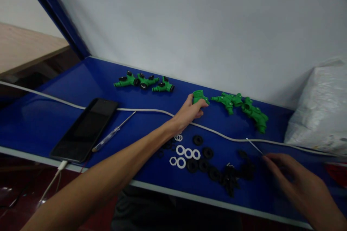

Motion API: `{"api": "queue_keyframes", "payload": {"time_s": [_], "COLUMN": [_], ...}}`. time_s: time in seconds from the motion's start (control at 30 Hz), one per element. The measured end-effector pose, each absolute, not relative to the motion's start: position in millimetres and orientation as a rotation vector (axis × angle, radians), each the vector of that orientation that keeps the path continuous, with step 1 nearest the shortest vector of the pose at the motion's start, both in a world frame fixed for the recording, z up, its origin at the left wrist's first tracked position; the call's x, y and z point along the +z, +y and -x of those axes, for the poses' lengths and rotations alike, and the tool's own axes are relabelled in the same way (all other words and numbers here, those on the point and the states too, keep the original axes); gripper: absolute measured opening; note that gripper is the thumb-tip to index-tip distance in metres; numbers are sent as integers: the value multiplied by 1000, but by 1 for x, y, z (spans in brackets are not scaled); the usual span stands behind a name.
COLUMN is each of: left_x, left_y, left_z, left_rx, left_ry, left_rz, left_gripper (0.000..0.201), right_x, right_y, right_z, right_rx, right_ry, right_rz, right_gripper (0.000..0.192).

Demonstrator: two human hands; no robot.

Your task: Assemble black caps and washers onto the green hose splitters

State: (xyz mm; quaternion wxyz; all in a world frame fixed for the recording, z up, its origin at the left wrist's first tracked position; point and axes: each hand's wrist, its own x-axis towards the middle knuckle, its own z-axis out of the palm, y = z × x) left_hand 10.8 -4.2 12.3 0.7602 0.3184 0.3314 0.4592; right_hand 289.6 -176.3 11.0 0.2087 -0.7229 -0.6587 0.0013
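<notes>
My left hand [191,110] is closed round a green plastic hose splitter body [198,94] near the back of the table, its open round socket facing up. Lower right, my right hand [295,178] grips a thin metal-shafted tool [254,146]; its handle is hidden in the fingers. Several bare green splitter bodies [229,101] lie to the right of my left hand. White ring washers [188,153], black rings [207,152] and a pile of small black parts [230,180] with a few shiny pins lie between my two arms.
Green splitters with black valve handles [145,80] stand in a row at the back left. A phone [86,130] on a charging cable and a clear-handled screwdriver [112,133] lie at left. A white cable [151,110] crosses the blue table. A plastic-wrapped package [320,104] sits right.
</notes>
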Motion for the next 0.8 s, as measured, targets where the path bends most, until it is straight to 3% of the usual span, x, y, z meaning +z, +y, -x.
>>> {"api": "queue_keyframes", "payload": {"time_s": [0.3, 0.63, 0.8], "left_x": [0, 6, 7], "left_y": [4, 1, 1], "left_z": [-11, -11, -11], "left_rx": [1005, 955, 952], "left_ry": [674, 692, 663], "left_rz": [-919, -892, -869], "left_gripper": [12, 20, 21], "right_x": [1, 0, -5], "right_y": [-172, -155, -154], "right_z": [-269, -258, -262], "right_rx": [238, 301, 360], "right_ry": [-1759, -1863, -1804], "right_rz": [1977, 1882, 1890], "right_gripper": [48, 58, 53]}}
